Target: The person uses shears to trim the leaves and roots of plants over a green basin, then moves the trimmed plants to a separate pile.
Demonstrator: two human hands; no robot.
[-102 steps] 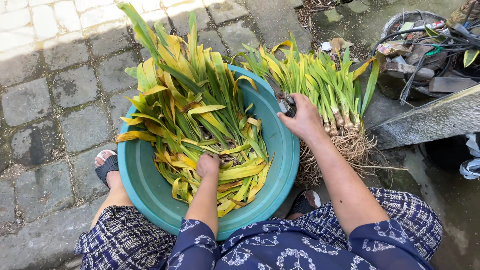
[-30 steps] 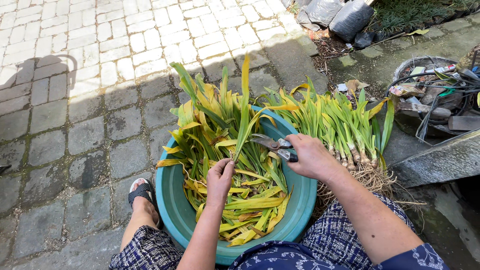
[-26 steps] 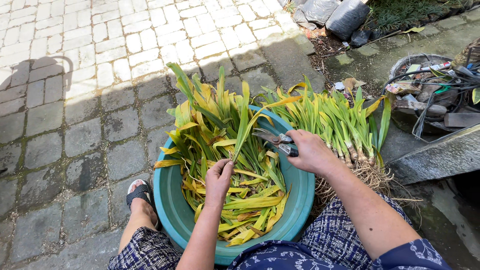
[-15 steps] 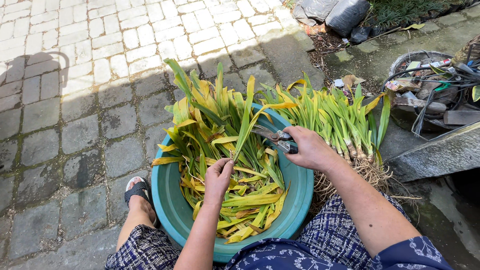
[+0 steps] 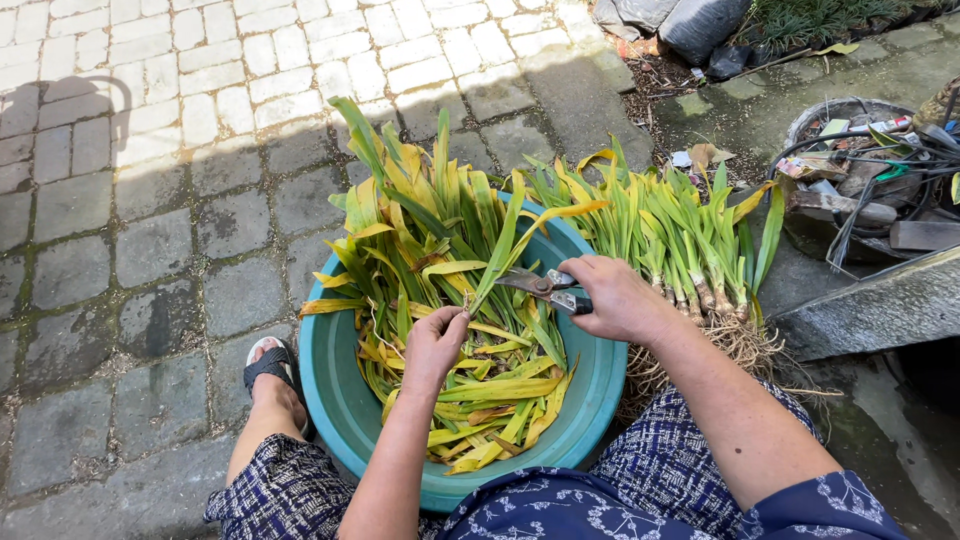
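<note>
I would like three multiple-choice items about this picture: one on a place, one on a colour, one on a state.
1. Where does the bundle of rooted plants lie?
A. inside the basin
B. on the ground at the person's right of the basin
C. on the person's lap

2. What colour is the basin?
A. teal
B. red
C. white

3. What does the right hand hold?
A. nothing
B. a sandal
C. shears

Answers:
1 B, the bundle rests beside the basin's right rim, roots toward the person.
2 A, the bare wall shows blue-green.
3 C, its fingers wrap the handles, with the blades at a long leaf that the left hand holds.
</note>
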